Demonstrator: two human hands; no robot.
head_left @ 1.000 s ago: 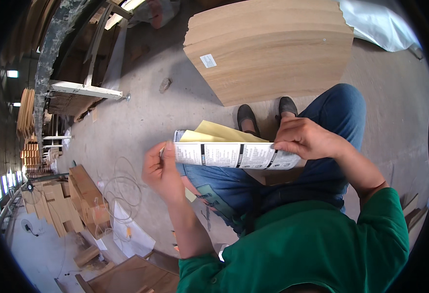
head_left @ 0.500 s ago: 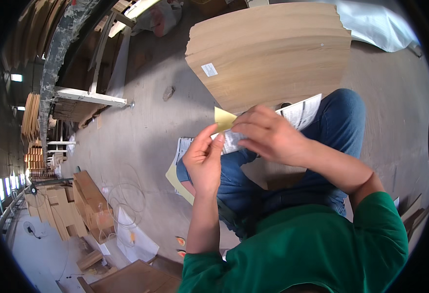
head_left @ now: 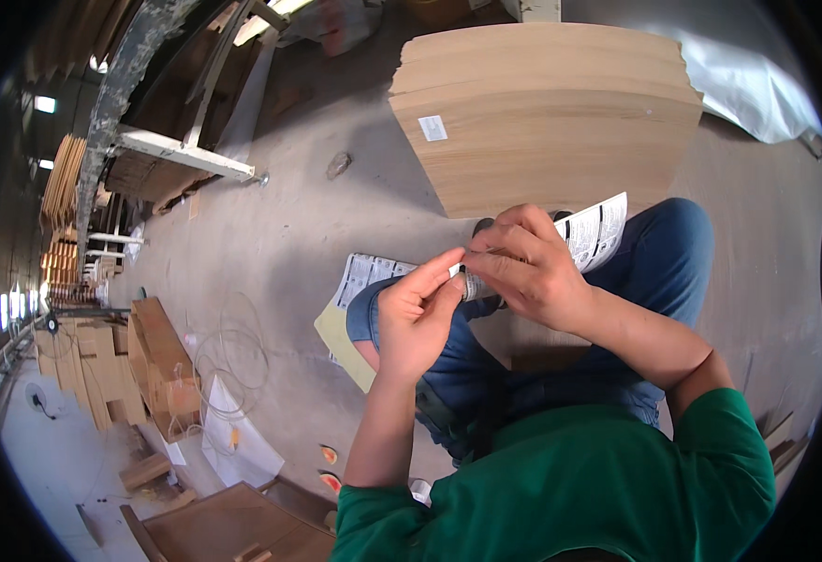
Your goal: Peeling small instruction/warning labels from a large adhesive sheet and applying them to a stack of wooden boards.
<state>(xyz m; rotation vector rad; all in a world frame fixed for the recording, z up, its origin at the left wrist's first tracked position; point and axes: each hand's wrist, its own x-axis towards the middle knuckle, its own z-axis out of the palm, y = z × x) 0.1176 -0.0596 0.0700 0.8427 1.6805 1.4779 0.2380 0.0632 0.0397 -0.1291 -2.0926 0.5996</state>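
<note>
Above the blue jeans, the left hand and right hand pinch one printed paper sheet between their fingertips.

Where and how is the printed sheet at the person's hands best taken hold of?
Probably pinch the printed sheet by its far right corner, coming from the right: that end slants out, uncovered, beyond the right hand.
</note>
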